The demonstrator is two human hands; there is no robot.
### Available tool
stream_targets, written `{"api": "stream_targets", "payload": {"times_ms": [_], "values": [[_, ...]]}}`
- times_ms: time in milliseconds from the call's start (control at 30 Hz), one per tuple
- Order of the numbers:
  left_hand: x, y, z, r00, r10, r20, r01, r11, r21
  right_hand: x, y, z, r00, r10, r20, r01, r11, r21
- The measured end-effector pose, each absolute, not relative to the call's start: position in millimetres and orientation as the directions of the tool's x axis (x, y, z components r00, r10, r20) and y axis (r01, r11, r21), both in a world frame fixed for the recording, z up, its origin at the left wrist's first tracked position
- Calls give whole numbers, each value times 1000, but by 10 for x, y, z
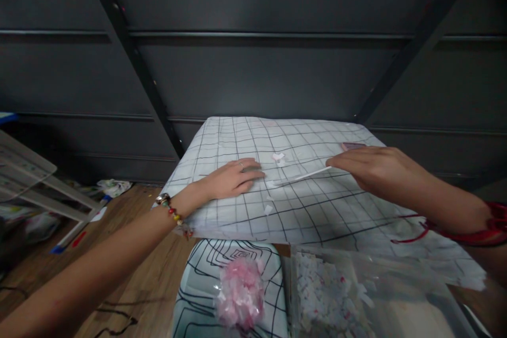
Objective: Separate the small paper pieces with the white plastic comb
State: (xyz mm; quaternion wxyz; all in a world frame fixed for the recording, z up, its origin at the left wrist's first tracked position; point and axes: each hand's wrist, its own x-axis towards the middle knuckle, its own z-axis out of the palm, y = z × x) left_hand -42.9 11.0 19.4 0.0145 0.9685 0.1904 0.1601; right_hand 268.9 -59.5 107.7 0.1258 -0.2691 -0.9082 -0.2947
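My left hand (237, 177) rests on the checked tablecloth (222, 142), palm down, with its fingers stretched out and a little apart. Between the thumb and fingers of my right hand (368, 163) is one end of a thin white stick (304, 175), whose far end slants down to the cloth near my left fingertips. Its exact kind does not show. Small white paper-like bits lie about on the cloth: one (279, 157) beyond the stick and another (268, 209) nearer to me. A flat pinkish object (352, 146) shows partly behind my right hand.
In front of the table stands a cushioned stool (194, 285) bearing a clear bag of pink things (240, 293). A transparent bin (380, 259) beside it holds many small pale pieces. Dark panels (261, 74) rise behind the table. A metal-legged stand (79, 216) is at left.
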Motion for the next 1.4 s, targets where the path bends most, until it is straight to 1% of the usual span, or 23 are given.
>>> {"api": "stream_targets", "payload": {"times_ms": [100, 300, 467, 533, 667, 800, 900, 1033, 1200, 1300, 1400], "values": [[-325, 103, 198, 901, 337, 274, 329, -941, 77, 2696, -598, 1085, -823, 421, 382, 564, 683, 464], [-329, 58, 152, 905, 358, 230, 361, -932, 31, 2823, -579, 1084, -811, 442, 383, 585, 623, 520], [-465, -12, 181, 916, 324, 238, 328, -944, 21, 2859, -627, 1052, -790, 448, 418, 609, 647, 458], [-548, -28, 198, 902, 354, 246, 357, -933, 34, 2813, -648, 1022, -790, 434, 433, 607, 655, 450], [-744, -11, 150, 818, 510, 265, 512, -856, 69, 2654, -656, 947, -768, 439, 467, 632, 638, 440], [-887, 9, 21, 773, 583, 251, 585, -807, 74, 2499, -664, 948, -773, 461, 436, 628, 657, 417], [-915, -8, -24, 766, 596, 239, 598, -798, 74, 2432, -675, 1010, -778, 479, 407, 623, 671, 402], [-903, -28, -13, 774, 581, 253, 581, -810, 80, 2330, -633, 1063, -769, 481, 421, 636, 637, 434], [-910, -23, -20, 774, 576, 262, 576, -813, 87, 2164, -499, 1022, -805, 491, 335, 594, 657, 464], [-916, -22, -35, 777, 572, 262, 574, -815, 79, 2125, -432, 999, -773, 548, 319, 631, 616, 471], [-919, -23, -43, 780, 569, 260, 573, -817, 66, 2120, -406, 998, -742, 594, 310, 665, 600, 445]]}}
